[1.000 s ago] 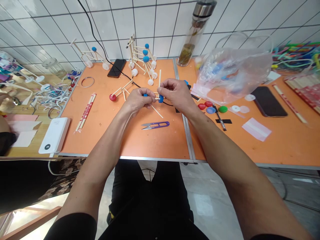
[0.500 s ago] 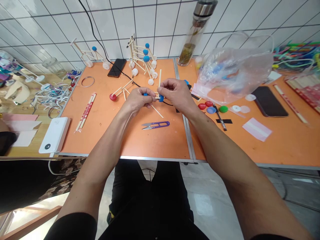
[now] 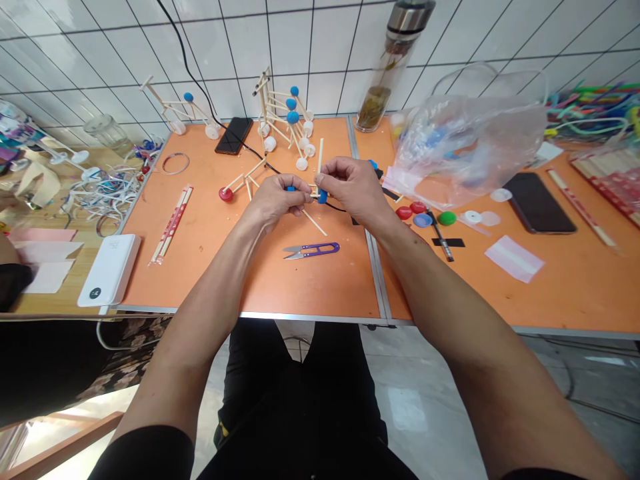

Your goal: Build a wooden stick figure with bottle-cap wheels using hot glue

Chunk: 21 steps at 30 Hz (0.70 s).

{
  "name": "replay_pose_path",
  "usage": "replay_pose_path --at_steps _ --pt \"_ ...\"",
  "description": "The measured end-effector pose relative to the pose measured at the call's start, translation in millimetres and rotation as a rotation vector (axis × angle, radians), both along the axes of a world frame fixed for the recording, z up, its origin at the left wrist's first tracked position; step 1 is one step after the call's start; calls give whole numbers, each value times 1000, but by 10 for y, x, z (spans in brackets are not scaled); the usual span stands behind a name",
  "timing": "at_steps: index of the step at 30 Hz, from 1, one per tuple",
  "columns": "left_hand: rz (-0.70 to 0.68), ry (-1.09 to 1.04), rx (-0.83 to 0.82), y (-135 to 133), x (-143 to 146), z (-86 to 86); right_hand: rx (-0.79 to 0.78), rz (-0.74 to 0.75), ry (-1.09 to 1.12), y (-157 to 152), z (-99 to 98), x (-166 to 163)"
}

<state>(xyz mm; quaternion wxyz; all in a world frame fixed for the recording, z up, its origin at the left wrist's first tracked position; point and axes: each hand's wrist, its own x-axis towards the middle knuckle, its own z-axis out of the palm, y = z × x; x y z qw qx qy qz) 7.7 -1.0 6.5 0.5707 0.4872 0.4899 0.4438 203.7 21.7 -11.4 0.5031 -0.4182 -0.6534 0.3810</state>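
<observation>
White tiles [image 3: 293, 40] with dark joints back an orange worktop [image 3: 260, 283], crossed by a metal strip [image 3: 353, 141] from far edge to near edge. Just left of that strip, well in from both edges, a small stick-and-cap piece [image 3: 323, 198] is held between two bare hands. The right hand [image 3: 354, 187] has thumb and fingers closed on its upright stick [image 3: 321, 152], just above a blue cap. The left hand [image 3: 274, 200] has its fingers drawn together in a pinch on the other side, with blue showing beside them; exactly which part they grip is hidden. Purple-handled snips [image 3: 311, 251] lie towards the near edge, and a red-ended stick frame [image 3: 227, 194] sits left of the hands. At the near left corner is a white power bank [image 3: 113, 267]; a glass bottle [image 3: 376, 100] stands by the far edge, right of the strip.
</observation>
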Motion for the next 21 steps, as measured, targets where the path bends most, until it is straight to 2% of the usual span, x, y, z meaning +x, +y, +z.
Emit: replay_pose_path --at_steps 21 --pt "-6 -17 12 11 -10 -21 -51 -15 -6 -35 53 -5"
